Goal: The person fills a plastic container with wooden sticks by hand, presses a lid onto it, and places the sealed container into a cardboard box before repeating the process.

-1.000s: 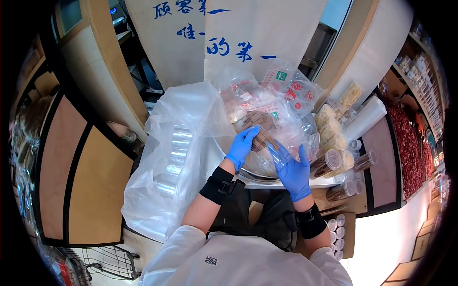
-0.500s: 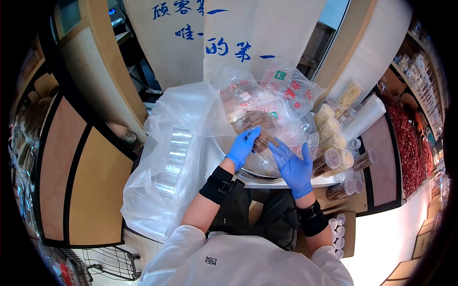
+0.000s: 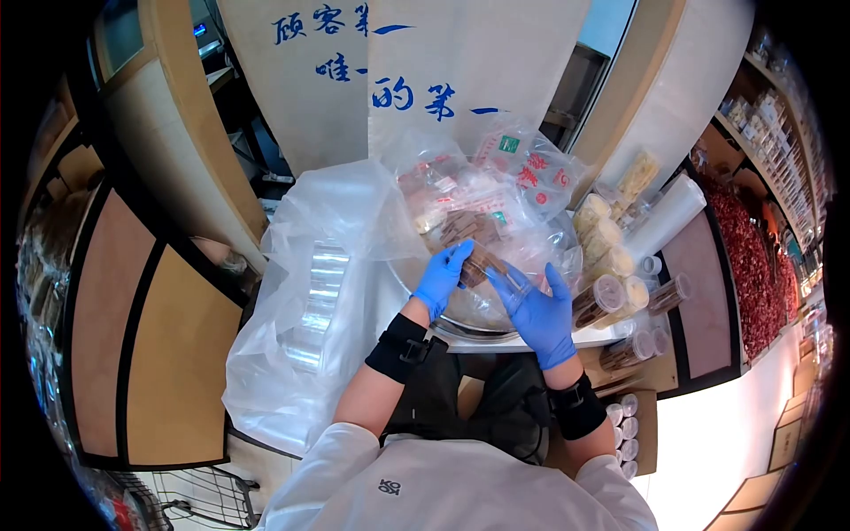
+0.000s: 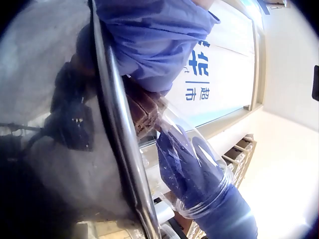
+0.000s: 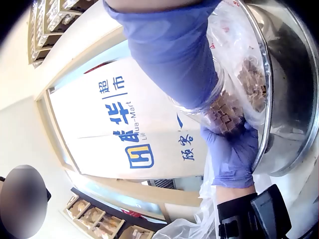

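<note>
Above a steel basin (image 3: 474,329), my blue-gloved left hand (image 3: 441,281) grips the closed end of a clear plastic jar (image 4: 172,112). Brown square-ended sticks (image 5: 225,115) are packed inside that end. My gloved right hand (image 3: 542,320) reaches in through the threaded mouth. Its straight fingers (image 4: 177,164) show through the jar wall close to the sticks, with the thumb outside. The jar lies tilted between both hands. More brown sticks (image 3: 474,226) lie in clear bags in the basin beyond the hands.
Filled jars with lids (image 3: 606,294) crowd the table's right side beside a plastic roll (image 3: 668,217). On the left, a large clear bag (image 3: 266,354) holds a row of jars (image 3: 325,292). Lidded jars (image 3: 627,429) stand in a box low at the right.
The head view has shifted slightly, moving the scene left in the picture. Both hands stay at the jar over the basin, the right hand's fingers still inside it.
</note>
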A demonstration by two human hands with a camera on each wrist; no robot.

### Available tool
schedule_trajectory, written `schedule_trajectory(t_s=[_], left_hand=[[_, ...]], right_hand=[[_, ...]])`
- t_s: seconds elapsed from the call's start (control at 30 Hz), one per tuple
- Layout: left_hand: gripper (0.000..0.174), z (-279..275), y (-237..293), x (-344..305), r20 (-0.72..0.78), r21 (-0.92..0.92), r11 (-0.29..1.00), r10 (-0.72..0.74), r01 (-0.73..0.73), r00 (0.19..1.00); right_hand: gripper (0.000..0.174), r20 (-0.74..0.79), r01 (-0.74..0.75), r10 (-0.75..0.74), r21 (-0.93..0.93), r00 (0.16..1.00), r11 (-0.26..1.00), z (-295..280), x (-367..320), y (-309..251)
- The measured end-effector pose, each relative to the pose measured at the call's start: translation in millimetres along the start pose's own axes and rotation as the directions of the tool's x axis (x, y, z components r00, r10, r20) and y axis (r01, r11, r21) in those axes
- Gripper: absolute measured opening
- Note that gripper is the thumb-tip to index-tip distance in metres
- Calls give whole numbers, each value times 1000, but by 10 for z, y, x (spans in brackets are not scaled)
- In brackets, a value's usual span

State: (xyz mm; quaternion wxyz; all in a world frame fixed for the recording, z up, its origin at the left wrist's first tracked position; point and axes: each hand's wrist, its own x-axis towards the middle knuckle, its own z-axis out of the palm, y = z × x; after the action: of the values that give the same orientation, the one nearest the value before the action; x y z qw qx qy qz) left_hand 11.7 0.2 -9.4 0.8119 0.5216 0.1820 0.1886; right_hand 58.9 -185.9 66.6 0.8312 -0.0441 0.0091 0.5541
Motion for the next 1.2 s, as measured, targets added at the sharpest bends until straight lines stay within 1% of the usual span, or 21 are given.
schedule_trajectory(t_s=[0.07, 0.17, 0.3, 0.4, 0.47, 0.6, 0.67, 0.8, 0.87, 0.9, 0.97, 1.07, 1.1, 1.17, 1.2], left_hand=[[41, -21, -31, 24, 11, 4, 1000, -8, 7, 1000], [40, -19, -26, 23, 14, -32, 999, -27, 28, 1000], [40, -5, 24, -13, 12, -50, 998, -38, 38, 999], [40, 2, 48, -24, -12, -47, 998, -39, 38, 999], [41, -10, 43, -18, -1, -36, 999, -37, 37, 999], [45, 6, 65, -34, -17, 13, 999, -36, 36, 999], [45, -1, 37, -13, -20, -31, 999, -37, 37, 999], [44, -20, 31, -22, -10, -64, 998, -3, 2, 1000], [43, -33, 40, -23, 14, -48, 999, -13, 14, 1000], [43, -34, 42, -22, 20, -44, 999, -18, 19, 1000], [42, -22, 42, -14, -39, 14, 998, -65, 65, 997], [41, -11, 37, 5, -49, 7, 995, -101, 101, 994], [41, -11, 22, 12, -38, 16, 994, -106, 107, 994], [41, -10, 1, 27, -59, 15, 996, -90, 91, 994], [41, -2, 11, 27, -43, 24, 995, -92, 93, 995]], right_hand=[[73, -33, 27, -27, -2, 999, 1000, 10, -3, 18], [75, -14, 3, -3, 1, 1000, 1000, 23, -13, 11], [76, -25, 31, -31, -9, 999, 999, 55, -6, 31], [76, 9, 2, -2, -6, 1000, 1000, 81, 2, 9], [76, 25, -19, 21, -63, 999, 998, 127, 23, 9], [75, 11, -32, 33, -96, 999, 995, 144, 52, -22], [73, -31, -22, 18, -137, 999, 990, 181, 46, 0], [73, 1, -50, 50, -146, 999, 988, 221, 63, 38], [78, -2, -47, 47, -182, 999, 982, 224, 66, 40], [78, -2, -39, 39, -177, 999, 983, 209, 63, 44], [76, 12, -23, 25, -151, 1000, 988, 151, 61, 38], [76, 5, -18, 19, -103, 1000, 995, 105, 85, 31], [76, 7, -4, 5, -98, 1000, 995, 97, 85, 25], [76, 16, -27, 29, -127, 999, 992, 89, 80, 7], [76, 23, -9, 12, -124, 1000, 992, 71, 85, -18]])
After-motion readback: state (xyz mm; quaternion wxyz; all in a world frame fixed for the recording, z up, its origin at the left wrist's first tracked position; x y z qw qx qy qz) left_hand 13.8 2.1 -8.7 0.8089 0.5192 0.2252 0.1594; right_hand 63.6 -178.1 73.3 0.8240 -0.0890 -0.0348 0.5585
